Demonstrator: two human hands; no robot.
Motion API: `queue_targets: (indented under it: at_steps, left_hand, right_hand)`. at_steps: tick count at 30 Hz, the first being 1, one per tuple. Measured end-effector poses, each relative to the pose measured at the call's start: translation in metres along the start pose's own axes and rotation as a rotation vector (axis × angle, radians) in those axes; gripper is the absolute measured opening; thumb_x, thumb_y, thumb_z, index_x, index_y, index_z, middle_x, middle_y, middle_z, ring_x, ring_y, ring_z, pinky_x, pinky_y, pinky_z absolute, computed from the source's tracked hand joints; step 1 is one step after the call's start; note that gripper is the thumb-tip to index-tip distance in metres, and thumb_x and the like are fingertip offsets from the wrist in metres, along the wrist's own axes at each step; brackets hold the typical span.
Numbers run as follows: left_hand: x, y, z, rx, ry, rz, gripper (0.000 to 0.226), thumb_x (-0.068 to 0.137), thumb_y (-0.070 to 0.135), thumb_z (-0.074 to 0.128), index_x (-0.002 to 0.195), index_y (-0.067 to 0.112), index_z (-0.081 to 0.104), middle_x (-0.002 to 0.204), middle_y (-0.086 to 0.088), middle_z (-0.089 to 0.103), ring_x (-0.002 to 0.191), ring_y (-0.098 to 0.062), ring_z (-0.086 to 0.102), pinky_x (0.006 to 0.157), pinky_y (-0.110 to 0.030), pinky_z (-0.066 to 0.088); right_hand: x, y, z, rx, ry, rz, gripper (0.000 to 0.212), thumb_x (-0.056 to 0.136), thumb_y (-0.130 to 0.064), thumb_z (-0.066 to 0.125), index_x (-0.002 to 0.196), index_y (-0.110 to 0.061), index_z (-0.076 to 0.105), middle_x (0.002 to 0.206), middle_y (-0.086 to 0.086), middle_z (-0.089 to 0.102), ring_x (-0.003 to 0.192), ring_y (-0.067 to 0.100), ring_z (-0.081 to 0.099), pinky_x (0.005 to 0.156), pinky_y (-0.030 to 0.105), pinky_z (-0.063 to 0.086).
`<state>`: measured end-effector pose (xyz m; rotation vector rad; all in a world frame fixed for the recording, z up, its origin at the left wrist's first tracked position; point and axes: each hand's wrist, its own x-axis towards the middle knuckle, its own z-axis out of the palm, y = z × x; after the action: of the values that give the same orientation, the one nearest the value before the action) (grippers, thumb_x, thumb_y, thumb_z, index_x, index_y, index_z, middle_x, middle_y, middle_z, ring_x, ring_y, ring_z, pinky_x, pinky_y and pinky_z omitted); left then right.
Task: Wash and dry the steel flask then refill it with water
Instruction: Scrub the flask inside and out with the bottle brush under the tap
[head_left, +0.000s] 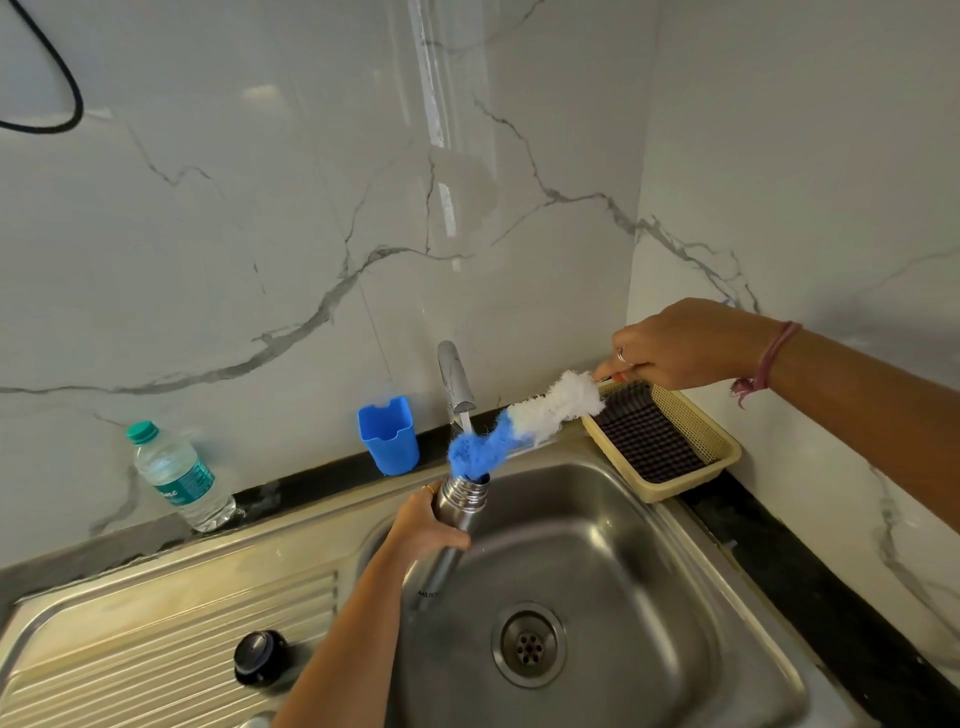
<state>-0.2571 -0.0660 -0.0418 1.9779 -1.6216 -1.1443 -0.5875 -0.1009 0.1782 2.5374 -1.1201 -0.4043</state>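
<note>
The steel flask (453, 525) sat just below the centre of the frame, over the sink (623, 545), its long axis tilted so the open mouth pointed up and a little right, toward the tap (456, 379) above it; your left hand (423, 522) was the nearer one, its fingers wrapped round the flask's upper body just under the threaded neck. The bottle brush (524, 421) ran on a slant from that mouth up toward the right of the frame; its blue tip was at, or just inside, the mouth, and the white bristles stayed outside. Your right hand (675, 345), at the right middle, pinched the brush's handle end with curled fingers, above the yellow basket (722, 447); the handle itself was mostly hidden. By my reading, the coming push depended on lining the brush with the flask's axis; they met at an angle. The flask's cap (258, 656) lay on the drainboard at lower left.
</note>
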Motion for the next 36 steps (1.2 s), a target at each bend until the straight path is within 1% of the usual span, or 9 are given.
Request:
queue_targets:
  at_steps: [3, 6, 11, 15, 19, 22, 26, 30, 36]
  left_hand:
    - [0.002, 0.003, 0.002, -0.012, 0.011, 0.023, 0.076, 0.06, 0.003, 0.085, 0.125, 0.02, 0.051, 0.103, 0.005, 0.062, 0.092, -0.011, 0.06, 0.072, -0.021, 0.047]
    - [0.003, 0.004, 0.003, 0.008, 0.024, 0.022, 0.079, 0.06, 0.003, 0.086, 0.128, 0.019, 0.049, 0.105, 0.005, 0.06, 0.095, -0.014, 0.059, 0.082, -0.026, 0.048]
    - [0.003, 0.001, 0.008, 0.046, 0.064, 0.049, 0.086, 0.059, 0.006, 0.087, 0.135, 0.017, 0.049, 0.113, 0.002, 0.062, 0.1, -0.015, 0.06, 0.084, -0.026, 0.05]
    - [0.001, 0.002, 0.012, 0.078, 0.07, 0.07, 0.087, 0.059, 0.008, 0.087, 0.136, 0.02, 0.047, 0.109, 0.005, 0.06, 0.096, -0.012, 0.059, 0.078, -0.021, 0.047]
    - [0.004, 0.003, 0.013, 0.124, 0.031, 0.095, 0.091, 0.059, 0.01, 0.086, 0.138, 0.024, 0.044, 0.11, 0.005, 0.061, 0.095, -0.01, 0.06, 0.073, -0.018, 0.046]
    - [0.006, 0.002, 0.015, 0.145, 0.026, 0.081, 0.091, 0.06, 0.011, 0.086, 0.139, 0.025, 0.043, 0.112, 0.005, 0.06, 0.096, -0.011, 0.06, 0.077, -0.019, 0.047]
    - [0.006, -0.005, 0.019, 0.165, 0.025, 0.095, 0.088, 0.059, 0.012, 0.087, 0.136, 0.024, 0.046, 0.109, 0.008, 0.059, 0.094, -0.008, 0.059, 0.074, -0.015, 0.046]
    - [0.005, -0.003, 0.024, 0.151, 0.069, 0.092, 0.091, 0.059, 0.014, 0.087, 0.139, 0.022, 0.044, 0.112, 0.005, 0.06, 0.097, -0.01, 0.059, 0.081, -0.02, 0.049]
    - [0.008, -0.007, 0.022, 0.125, 0.071, 0.095, 0.088, 0.057, 0.014, 0.087, 0.134, 0.026, 0.046, 0.108, 0.008, 0.061, 0.092, -0.006, 0.059, 0.071, -0.015, 0.047]
  right_hand:
    - [0.003, -0.002, -0.001, 0.17, -0.119, 0.022, 0.035, 0.103, -0.04, 0.033, 0.134, -0.046, 0.049, 0.112, -0.014, 0.063, 0.086, 0.004, 0.059, 0.073, 0.023, 0.046]
    - [0.007, -0.001, -0.001, 0.351, -0.192, 0.051, 0.032, 0.102, -0.038, 0.041, 0.129, -0.04, 0.056, 0.091, -0.023, 0.062, 0.061, -0.013, 0.052, 0.06, 0.016, 0.033]
    - [0.018, 0.003, 0.004, 0.498, -0.288, 0.015, 0.03, 0.1, -0.036, 0.045, 0.125, -0.035, 0.063, 0.07, -0.025, 0.063, 0.049, -0.001, 0.045, 0.057, 0.015, 0.033]
    - [0.023, 0.001, -0.007, 0.282, -0.301, -0.066, 0.032, 0.101, -0.037, 0.041, 0.129, -0.039, 0.058, 0.103, -0.027, 0.063, 0.078, 0.0, 0.055, 0.07, 0.017, 0.035]
    - [0.028, -0.01, -0.008, -0.123, -0.143, -0.154, 0.026, 0.102, -0.024, 0.035, 0.103, -0.042, 0.055, 0.068, -0.01, 0.045, 0.055, 0.008, 0.041, 0.052, 0.025, 0.038]
    - [0.035, -0.019, 0.001, -0.318, 0.004, -0.237, 0.035, 0.099, -0.016, 0.034, 0.124, -0.029, 0.056, 0.067, -0.008, 0.03, 0.051, 0.008, 0.034, 0.045, 0.026, 0.031]
    - [0.039, -0.021, 0.006, -0.127, -0.058, -0.24, 0.037, 0.103, -0.027, 0.031, 0.134, -0.035, 0.051, 0.072, -0.014, 0.042, 0.059, 0.006, 0.043, 0.055, 0.023, 0.035]
    - [0.048, -0.009, 0.014, 0.182, -0.281, -0.218, 0.03, 0.101, -0.041, 0.038, 0.117, -0.032, 0.061, 0.098, -0.013, 0.064, 0.086, 0.007, 0.058, 0.078, 0.022, 0.042]
    - [0.046, -0.011, 0.024, -0.081, -0.216, -0.256, 0.018, 0.103, -0.029, 0.034, 0.098, -0.036, 0.05, 0.07, -0.016, 0.043, 0.056, 0.003, 0.037, 0.053, 0.019, 0.027]
